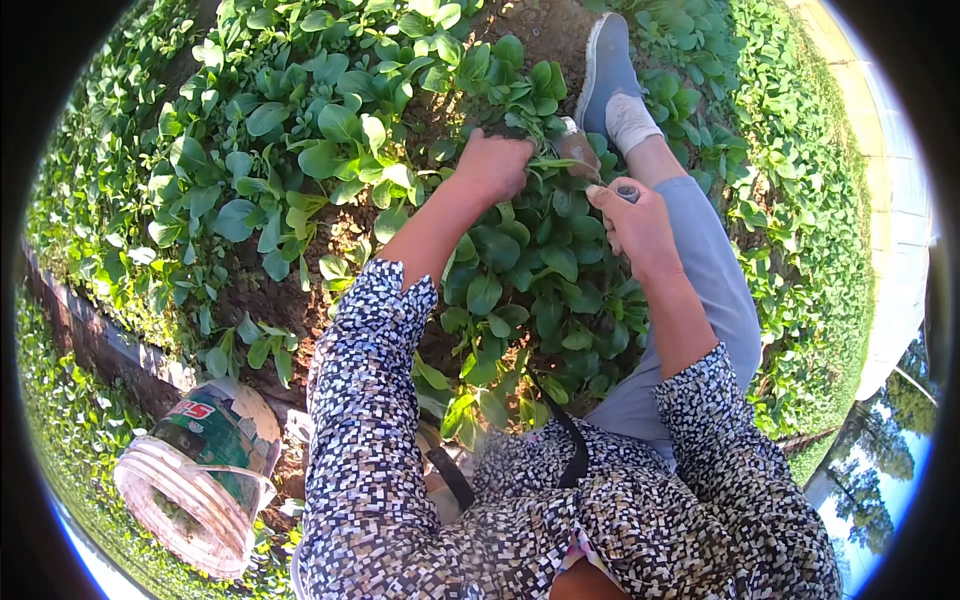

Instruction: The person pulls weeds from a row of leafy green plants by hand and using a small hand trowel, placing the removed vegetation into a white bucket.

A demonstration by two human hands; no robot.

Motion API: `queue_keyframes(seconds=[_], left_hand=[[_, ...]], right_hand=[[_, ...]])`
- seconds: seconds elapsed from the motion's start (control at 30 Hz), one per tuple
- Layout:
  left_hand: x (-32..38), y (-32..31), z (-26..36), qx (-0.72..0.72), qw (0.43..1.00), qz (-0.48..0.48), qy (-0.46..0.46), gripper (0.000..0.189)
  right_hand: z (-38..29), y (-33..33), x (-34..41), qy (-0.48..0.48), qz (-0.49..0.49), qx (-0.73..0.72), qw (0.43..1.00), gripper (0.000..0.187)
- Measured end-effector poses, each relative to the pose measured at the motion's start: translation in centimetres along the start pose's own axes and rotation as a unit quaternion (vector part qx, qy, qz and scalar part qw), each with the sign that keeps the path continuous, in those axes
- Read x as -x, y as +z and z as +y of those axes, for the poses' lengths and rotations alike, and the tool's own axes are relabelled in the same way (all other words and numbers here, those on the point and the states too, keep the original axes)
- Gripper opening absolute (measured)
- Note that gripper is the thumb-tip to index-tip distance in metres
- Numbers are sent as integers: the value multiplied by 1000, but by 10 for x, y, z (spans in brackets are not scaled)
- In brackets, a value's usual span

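Note:
My left hand (496, 166) is closed around a bunch of thin green stems and leaves (523, 129), low among the plants. My right hand (639, 226) grips the handle of a small digging tool (577, 150), whose rounded end shows above the fist. The tool's brown, soil-coloured blade lies just right of the left hand, beside the greens; whether its tip is in the soil cannot be told. Broad-leaved leafy greens (551, 251) fill the ground between my forearms. Their roots are hidden under the leaves.
My outstretched leg in a grey shoe (609, 67) lies along the right side. A dirty plastic bucket (225, 442) lies tipped at lower left, its rim towards me. More greens (217, 172) cover the bed on the left, bounded by a low edging (112, 330). White sheeting (896, 202) runs along the far right.

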State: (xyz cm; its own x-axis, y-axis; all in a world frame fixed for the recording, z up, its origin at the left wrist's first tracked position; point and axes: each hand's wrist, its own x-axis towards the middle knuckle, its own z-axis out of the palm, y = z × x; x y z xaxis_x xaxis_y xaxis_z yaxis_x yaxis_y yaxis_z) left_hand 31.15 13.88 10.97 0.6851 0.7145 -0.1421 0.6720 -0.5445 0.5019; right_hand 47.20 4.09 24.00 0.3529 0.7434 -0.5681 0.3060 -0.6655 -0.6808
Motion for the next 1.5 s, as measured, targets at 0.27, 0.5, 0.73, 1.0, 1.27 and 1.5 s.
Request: queue_keyframes(seconds=[0.27,0.5,0.73,1.0,1.27,1.5], left_hand=[[60,39,25,-16,994,99,48,17],[65,34,24,46,992,89,70,19],[41,10,-5,673,700,172,-168,19],[-1,-20,-39,707,595,241,-297,25],[-12,6,-31,181,943,30,-277,38],[-36,7,-25,127,937,-75,-318,49]], right_hand=[[-38,7,-33,-60,-129,244,959,31],[-22,22,-29,-116,-141,385,905,28],[-26,16,-30,-126,-66,284,948,32],[-15,13,20,-140,-90,375,912,31],[-16,-1,33,-90,-80,391,912,26],[5,3,23,-161,-16,341,926,29]])
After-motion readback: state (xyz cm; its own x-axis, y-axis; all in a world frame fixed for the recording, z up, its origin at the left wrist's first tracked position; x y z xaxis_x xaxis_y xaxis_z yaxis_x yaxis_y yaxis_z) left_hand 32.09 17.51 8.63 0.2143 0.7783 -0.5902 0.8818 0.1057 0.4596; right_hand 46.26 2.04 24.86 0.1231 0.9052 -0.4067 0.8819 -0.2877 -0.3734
